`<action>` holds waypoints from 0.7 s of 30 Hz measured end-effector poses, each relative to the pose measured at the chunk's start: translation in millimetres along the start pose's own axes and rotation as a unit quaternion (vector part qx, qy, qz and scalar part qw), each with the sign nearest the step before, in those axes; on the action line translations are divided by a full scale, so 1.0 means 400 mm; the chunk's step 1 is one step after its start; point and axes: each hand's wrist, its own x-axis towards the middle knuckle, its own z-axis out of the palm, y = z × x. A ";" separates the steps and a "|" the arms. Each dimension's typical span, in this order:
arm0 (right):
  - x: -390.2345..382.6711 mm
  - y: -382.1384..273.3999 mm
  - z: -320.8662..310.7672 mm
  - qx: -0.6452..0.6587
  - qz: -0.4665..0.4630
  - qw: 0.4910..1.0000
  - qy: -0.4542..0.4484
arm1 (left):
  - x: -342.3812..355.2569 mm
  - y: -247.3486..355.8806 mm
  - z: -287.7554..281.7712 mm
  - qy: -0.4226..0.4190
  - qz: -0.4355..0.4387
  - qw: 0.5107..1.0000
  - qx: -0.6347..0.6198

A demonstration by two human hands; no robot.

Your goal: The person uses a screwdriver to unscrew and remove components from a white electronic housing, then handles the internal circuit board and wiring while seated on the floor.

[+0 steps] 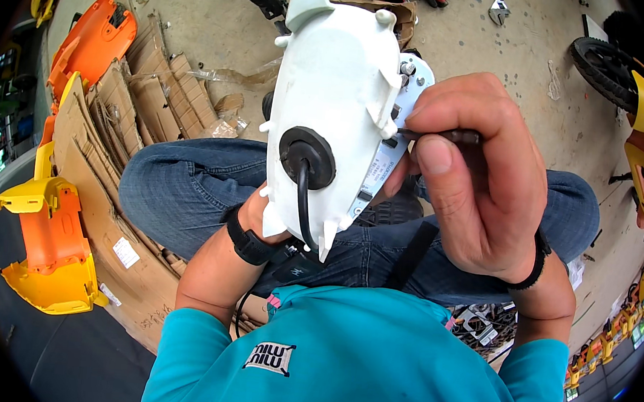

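A white plastic housing, like the back of a lamp, is held up over my lap. A black rubber grommet sits in its back, with a black cable coming out. Along its right edge shows a pale circuit-board-like panel with small black parts and a label. My left hand holds the housing from below and behind, its fingers mostly hidden. Between thumb and forefinger, my right hand pinches a thin dark piece, whose tip meets the housing's right edge. I cannot make out its exact kind.
Flattened cardboard lies at left, with an orange plastic panel and a yellow-and-orange panel. An adjustable wrench is on the concrete floor. A black-tyred wheel stands at far right, near more yellow parts.
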 end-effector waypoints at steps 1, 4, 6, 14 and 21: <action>0.001 0.000 0.000 0.001 0.000 1.000 0.000 | -0.001 -0.001 0.001 0.008 0.000 1.000 0.013; 0.002 0.001 0.001 0.004 0.000 1.000 0.001 | -0.002 0.001 0.012 0.029 -0.007 0.999 0.011; 0.001 0.002 0.002 0.006 0.001 1.000 0.005 | -0.002 -0.004 -0.004 -0.007 -0.039 0.977 -0.208; 0.000 0.006 0.008 0.011 -0.010 1.000 0.015 | 0.000 -0.007 -0.009 -0.024 0.006 0.998 -0.066; 0.008 0.004 0.000 -0.020 -0.036 0.999 -0.001 | 0.014 -0.010 -0.063 -0.164 0.076 0.983 0.027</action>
